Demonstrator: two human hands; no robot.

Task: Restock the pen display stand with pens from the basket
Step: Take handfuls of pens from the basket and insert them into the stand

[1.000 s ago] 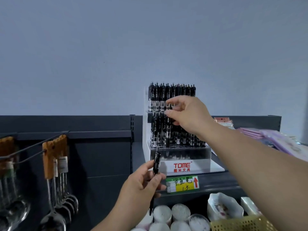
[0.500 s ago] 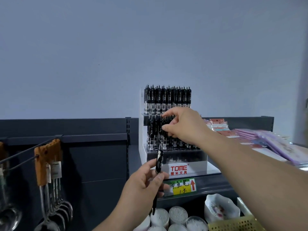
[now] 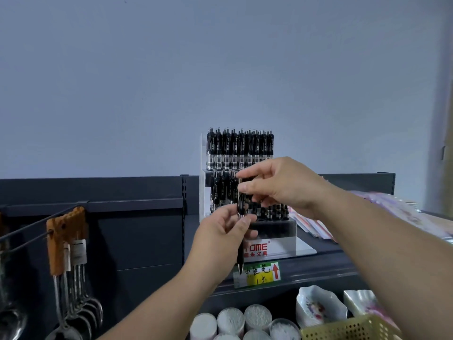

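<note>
A tiered white pen display stand with rows of black pens stands on the dark shelf. In front of it my left hand holds a black pen upright, tip down. My right hand pinches the top end of that same pen with thumb and forefinger, just before the stand's middle row. A corner of the yellow perforated basket shows at the bottom right; its contents are hidden.
A green-yellow price tag sticks on the shelf edge. Below are white round containers and patterned dishes. Spoons hang on wooden-tagged hooks at the left. Pink packets lie to the right of the stand.
My right hand left the stand's middle row and came down to the pen's top. My left hand lifted the pen up toward it.
</note>
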